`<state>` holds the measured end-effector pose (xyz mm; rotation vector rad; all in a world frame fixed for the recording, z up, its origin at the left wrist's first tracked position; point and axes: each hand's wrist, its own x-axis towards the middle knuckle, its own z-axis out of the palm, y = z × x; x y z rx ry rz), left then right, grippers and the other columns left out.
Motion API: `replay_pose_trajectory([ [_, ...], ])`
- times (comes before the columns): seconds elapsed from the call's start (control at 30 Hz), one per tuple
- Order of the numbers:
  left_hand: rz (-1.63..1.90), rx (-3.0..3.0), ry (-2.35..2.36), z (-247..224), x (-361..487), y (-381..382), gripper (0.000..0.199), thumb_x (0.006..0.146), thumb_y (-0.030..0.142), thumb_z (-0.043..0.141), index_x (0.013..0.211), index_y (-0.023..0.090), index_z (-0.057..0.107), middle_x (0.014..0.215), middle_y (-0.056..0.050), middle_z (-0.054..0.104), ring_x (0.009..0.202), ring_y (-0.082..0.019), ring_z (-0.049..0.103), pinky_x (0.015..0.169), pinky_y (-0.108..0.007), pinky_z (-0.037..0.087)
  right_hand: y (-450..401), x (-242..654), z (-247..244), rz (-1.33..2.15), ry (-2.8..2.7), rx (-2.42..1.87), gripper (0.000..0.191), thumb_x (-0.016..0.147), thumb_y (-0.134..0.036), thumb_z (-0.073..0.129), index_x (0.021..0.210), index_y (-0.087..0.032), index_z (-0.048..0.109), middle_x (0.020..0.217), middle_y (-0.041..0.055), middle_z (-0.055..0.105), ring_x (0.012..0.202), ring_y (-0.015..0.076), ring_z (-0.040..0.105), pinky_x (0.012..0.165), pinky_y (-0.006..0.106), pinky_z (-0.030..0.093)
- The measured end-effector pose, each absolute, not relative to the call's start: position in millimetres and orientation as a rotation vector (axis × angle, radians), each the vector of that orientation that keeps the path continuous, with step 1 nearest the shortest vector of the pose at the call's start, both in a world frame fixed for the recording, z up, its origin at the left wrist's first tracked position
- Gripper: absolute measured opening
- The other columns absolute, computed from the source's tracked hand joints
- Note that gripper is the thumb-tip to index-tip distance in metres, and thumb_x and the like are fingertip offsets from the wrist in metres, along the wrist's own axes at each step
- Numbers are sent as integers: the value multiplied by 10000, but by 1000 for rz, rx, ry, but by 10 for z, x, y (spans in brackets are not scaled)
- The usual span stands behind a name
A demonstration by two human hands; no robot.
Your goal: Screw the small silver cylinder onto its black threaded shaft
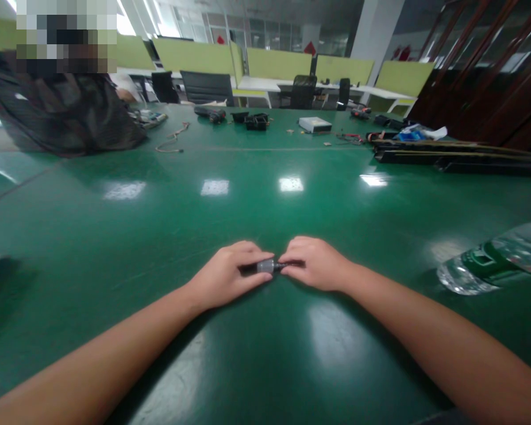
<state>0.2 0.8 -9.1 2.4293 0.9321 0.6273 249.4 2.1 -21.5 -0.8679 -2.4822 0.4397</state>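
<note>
Over the green tabletop (256, 218), a small cylindrical piece (265, 266) with a grey body and a thin dark shaft lies sideways between my two hands. My left hand (236, 271) pinches the grey body between thumb and fingers. On the opposite side, my right hand (312, 264) has its fingertips closed on the thin dark end. My fingers cover both ends of the piece, and its exact kind is too small to tell. The two hands are close together, fingertips almost meeting.
A clear plastic bottle (495, 260) with a green label lies to the right. Long black strips (460, 156) rest at the far right. Toward the back are a white box (314, 124), black parts (256, 121) and a cable (172, 139). A large dark bag (71, 112) stands far left.
</note>
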Motion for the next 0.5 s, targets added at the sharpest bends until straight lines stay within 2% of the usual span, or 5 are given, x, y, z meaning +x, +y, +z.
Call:
replay_pose_trajectory([
  [0.5,598,2414,966,-66,21,-9,287,928,364,657,1171,235,741,1005,-55,699,916,-196,663,829,-300,524,25,2574,-180,409,-2482,-880,99,835,-215,673,896,-176,740,841,51,714,813,180,614,786,304,468],
])
